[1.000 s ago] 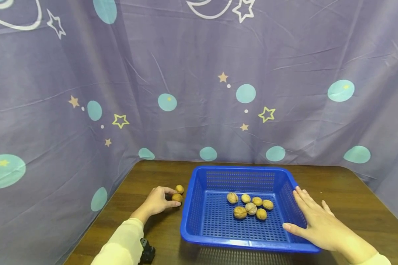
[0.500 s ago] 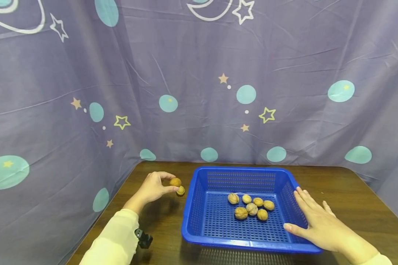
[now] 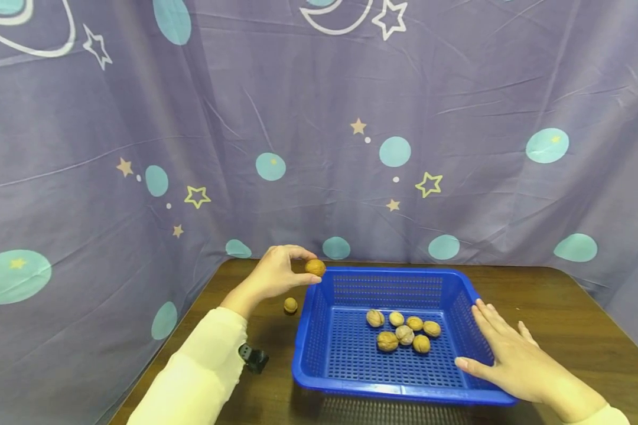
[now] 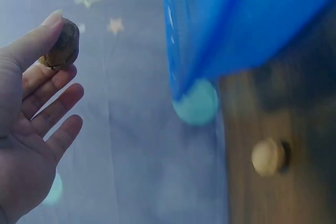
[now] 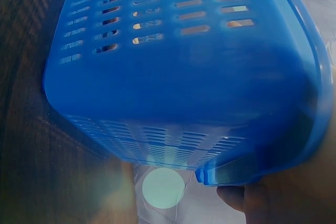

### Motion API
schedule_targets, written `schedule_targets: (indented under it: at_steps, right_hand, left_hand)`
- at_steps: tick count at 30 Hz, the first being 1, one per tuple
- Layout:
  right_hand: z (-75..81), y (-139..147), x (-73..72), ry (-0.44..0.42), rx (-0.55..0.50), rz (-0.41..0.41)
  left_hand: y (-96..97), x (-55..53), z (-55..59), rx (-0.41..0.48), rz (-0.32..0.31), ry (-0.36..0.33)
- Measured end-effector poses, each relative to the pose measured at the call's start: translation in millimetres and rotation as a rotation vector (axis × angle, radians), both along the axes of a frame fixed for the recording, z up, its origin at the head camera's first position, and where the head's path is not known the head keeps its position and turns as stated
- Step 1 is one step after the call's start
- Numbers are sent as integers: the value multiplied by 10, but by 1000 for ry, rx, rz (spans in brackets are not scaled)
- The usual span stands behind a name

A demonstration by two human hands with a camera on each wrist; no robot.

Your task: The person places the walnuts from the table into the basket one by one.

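Note:
Between thumb and fingertips my left hand (image 3: 278,273) pinches a walnut (image 3: 315,268), raised by the far left corner of a blue plastic basket (image 3: 372,389). In the left wrist view the held walnut (image 4: 64,45) sits against the thumb tip, while the lower fingers spread loosely. Another walnut (image 3: 290,305) lies on the table just left of the basket. Several walnuts (image 3: 404,335) rest together on the basket's floor. My right hand (image 3: 510,357) lies with straight fingers over the basket's right rim, its thumb reaching inside. The right wrist view shows mostly the basket's slotted wall (image 5: 173,77).
The brown wooden table (image 3: 563,330) extends around the basket. A purple patterned curtain (image 3: 308,206) hangs behind the table and along its left side. A small black device (image 3: 253,358) is at the left sleeve.
My left hand has lifted one walnut off the table, then carried it up and right to the basket's far left corner. The right hand and basket stay put.

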State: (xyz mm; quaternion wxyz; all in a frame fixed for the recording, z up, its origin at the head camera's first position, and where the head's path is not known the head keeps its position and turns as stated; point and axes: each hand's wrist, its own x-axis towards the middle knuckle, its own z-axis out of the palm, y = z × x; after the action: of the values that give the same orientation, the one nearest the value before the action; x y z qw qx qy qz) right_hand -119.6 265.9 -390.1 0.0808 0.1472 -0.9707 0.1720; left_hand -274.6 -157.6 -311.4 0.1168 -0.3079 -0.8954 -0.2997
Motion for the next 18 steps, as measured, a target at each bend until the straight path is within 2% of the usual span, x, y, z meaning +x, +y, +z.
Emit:
schedule_targets:
  at_steps: [3, 9, 12, 18]
  right_hand:
    - [6, 0, 2, -4, -3, -3]
    - [7, 5, 2, -12, -4, -9]
    - [8, 8, -5, -15, -7, -9]
    - [3, 10, -16, -26, -9, -9]
  left_hand:
    - [220, 38, 82, -6, -40, -33]
    - [607, 48, 133, -52, -109, -73]
    - [759, 13, 102, -61, -133, -90]
    - [1044, -83, -37, -56, -151, -136]
